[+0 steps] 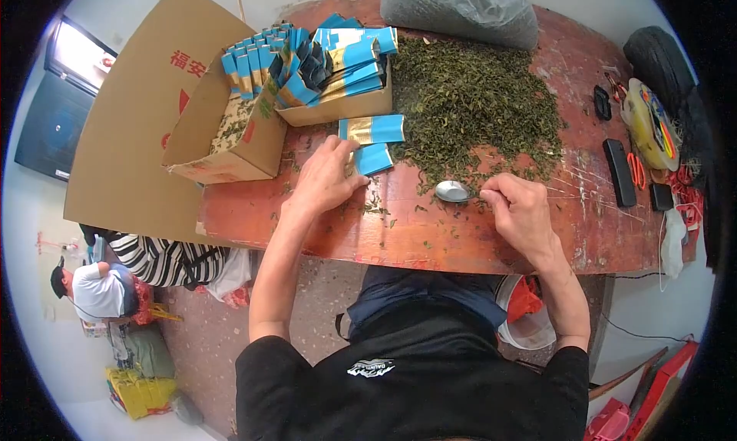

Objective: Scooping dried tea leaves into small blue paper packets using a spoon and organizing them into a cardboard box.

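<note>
My left hand [327, 175] rests at the left end of a blue-and-gold foil packet [374, 159], its thumb on the near side and fingers on the far side. The hand covers part of that packet. Just beyond it a second blue-and-gold packet [387, 129] lies flat on the table. Pinched in my right hand [516, 213] is the handle of a metal spoon [452, 191]. The spoon's bowl is over the near edge of a wide heap of dried tea leaves [475, 104]. Few leaves, if any, show in the bowl.
A cardboard box [339, 114] full of foil packets stands beyond my left hand. Beside it, a longer carton [227, 166] holds upright packets and loose leaves. A grey plastic bag [460, 15] sits behind the heap. At right lie a black phone-like object [620, 172] and orange scissors [636, 171].
</note>
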Available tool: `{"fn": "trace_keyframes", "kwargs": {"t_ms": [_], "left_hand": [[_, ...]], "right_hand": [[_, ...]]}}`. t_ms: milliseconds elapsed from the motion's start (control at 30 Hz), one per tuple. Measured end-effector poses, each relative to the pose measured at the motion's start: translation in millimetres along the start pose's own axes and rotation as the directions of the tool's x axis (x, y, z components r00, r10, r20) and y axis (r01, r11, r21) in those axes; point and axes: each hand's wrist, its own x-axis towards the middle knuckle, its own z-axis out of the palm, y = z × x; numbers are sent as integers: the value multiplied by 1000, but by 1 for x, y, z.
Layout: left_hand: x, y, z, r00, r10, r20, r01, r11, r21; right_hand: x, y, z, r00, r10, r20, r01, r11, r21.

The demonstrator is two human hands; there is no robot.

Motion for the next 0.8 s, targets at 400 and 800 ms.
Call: {"fn": "trace_keyframes", "kwargs": {"t_ms": [400,800], "left_hand": [[0,13,-4,1000,14,-8,-14,998,-57],[4,32,0,988,78,-135,-100,981,-164]], "right_hand": [[-1,2,0,999,33,-12,-33,999,-23],[13,16,15,997,-5,-75,-4,992,-123]]}}
